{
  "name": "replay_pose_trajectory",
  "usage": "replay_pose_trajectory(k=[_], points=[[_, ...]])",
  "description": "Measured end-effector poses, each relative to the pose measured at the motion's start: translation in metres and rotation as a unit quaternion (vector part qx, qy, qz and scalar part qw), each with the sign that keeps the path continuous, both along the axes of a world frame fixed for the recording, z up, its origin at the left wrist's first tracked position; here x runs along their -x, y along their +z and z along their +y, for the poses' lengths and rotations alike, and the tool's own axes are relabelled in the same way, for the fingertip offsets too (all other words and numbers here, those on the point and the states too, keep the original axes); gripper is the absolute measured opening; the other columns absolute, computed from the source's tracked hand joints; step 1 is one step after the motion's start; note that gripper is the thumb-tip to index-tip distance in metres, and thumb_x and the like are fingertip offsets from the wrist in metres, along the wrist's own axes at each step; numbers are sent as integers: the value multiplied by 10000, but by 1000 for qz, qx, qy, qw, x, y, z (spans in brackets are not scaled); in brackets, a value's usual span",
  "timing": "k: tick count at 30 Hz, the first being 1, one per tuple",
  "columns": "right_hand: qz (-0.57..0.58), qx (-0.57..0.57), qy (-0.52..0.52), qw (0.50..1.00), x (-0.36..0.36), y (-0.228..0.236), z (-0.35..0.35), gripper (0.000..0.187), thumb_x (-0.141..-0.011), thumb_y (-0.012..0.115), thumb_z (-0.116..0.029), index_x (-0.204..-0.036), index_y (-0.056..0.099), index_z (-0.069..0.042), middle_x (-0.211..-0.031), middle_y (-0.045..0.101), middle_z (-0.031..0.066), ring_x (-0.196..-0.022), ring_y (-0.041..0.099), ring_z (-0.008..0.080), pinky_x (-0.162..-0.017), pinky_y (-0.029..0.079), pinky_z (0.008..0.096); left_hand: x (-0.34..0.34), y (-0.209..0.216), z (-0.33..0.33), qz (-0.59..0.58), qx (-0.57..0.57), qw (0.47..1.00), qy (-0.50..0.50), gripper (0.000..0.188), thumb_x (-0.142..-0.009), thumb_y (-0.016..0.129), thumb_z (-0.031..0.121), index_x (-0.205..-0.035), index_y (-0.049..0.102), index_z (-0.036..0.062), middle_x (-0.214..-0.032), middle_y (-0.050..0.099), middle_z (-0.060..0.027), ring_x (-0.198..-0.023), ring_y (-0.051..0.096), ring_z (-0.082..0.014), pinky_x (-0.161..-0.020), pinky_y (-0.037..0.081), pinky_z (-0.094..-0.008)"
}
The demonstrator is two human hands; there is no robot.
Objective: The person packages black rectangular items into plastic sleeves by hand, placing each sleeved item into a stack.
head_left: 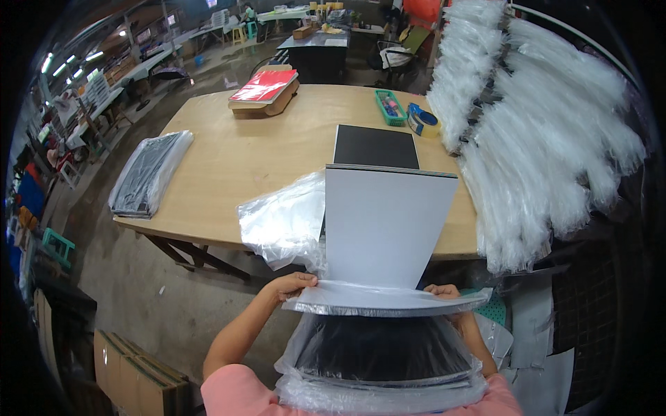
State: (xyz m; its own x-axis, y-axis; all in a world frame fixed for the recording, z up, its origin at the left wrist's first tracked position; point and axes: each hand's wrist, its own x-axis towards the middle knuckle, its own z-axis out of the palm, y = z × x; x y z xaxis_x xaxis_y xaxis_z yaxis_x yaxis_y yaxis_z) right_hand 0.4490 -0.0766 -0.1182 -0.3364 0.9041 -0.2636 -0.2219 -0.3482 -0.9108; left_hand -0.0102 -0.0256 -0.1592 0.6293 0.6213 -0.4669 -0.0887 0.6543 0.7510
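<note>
A white flat panel [390, 222] leans over the near edge of the table, its lower end at a clear plastic bag [374, 295]. Closed in a pinch, my left hand [295, 283] grips the bag's left edge. My right hand [444, 291] has its fingers curled over the right side of the same bag, which partly hides them. Close to my body, below the hands, is a black panel [381, 347] covered in clear plastic. Behind the white panel lies another black panel [376, 145]. Loose clear plastic bags [281, 222] droop off the table edge left of the white panel.
The wooden table [243, 159] carries bagged black panels [151, 173], red-covered packs [265, 87], a green basket [391, 108] and a tape dispenser [422, 120]. Bundled clear plastic [548, 139] hangs at right. Flattened cardboard boxes [139, 371] stand on the floor at lower left.
</note>
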Motion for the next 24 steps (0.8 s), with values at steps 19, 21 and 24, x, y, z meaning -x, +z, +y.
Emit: replay_pose_trajectory(k=[19,21,24], points=[[-578,-265,52,770,-5,-22,44,268,-632,766,-274,-679,674,-26,-688,613,163,-685,590,293,-653,485,381,87,69,16,481,-464,509,543,170,-746,693,78,-914,666,71,-1166,452,-118,-1000,480,-278,-813,417,-388],[-571,-301,128,753,23,55,53,286,-677,749,-277,-670,653,-7,-678,610,159,-688,593,304,-641,479,400,88,70,30,597,-493,458,437,105,-732,708,70,-833,680,83,-1175,455,-121,-1017,470,-305,-826,405,-425],[-569,-369,186,711,66,141,54,276,-729,723,-287,-737,623,-30,-755,587,133,-702,589,314,-660,469,410,68,89,38,626,-485,484,372,204,-662,768,85,-838,668,95,-1189,451,-135,-1034,461,-332,-865,386,-446]])
